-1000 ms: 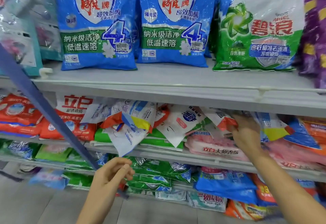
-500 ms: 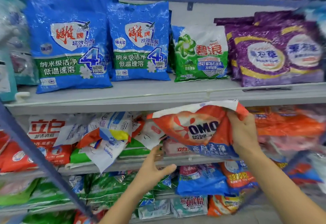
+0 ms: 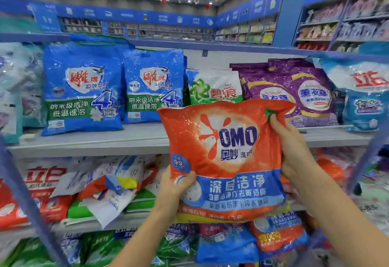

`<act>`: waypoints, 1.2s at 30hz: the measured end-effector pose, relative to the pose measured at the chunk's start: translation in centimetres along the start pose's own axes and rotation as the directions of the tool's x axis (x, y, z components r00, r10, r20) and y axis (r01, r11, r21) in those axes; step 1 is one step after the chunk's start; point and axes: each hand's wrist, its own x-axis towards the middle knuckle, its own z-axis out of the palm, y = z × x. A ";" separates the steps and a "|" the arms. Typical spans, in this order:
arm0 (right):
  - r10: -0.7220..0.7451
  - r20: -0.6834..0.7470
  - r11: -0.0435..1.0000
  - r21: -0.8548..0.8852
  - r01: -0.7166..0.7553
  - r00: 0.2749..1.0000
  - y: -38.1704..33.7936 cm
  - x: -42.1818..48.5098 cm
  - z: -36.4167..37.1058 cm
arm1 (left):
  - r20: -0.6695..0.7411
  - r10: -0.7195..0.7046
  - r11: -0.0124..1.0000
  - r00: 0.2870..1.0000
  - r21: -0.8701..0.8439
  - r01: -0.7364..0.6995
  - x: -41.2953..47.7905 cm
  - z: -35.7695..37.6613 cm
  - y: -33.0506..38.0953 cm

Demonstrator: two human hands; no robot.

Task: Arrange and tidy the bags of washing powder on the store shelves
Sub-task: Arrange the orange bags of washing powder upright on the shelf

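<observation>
we hold the orange omo bag up in front of the upper shelf. our left hand grips its bottom corner, our right hand its side. next, we think, we stand it on a bare bit of shelf.

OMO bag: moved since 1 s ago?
Yes, up and outward. The OMO bag was under the grey shelf board; now it overlaps that board's front edge, held by left hand and right hand.
</observation>
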 end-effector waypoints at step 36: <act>-0.063 0.240 0.974 -0.197 0.112 0.969 3.1 1.6 3.1 | -0.338 0.268 0.947 0.902 0.262 -0.183 -0.5 2.3 11.7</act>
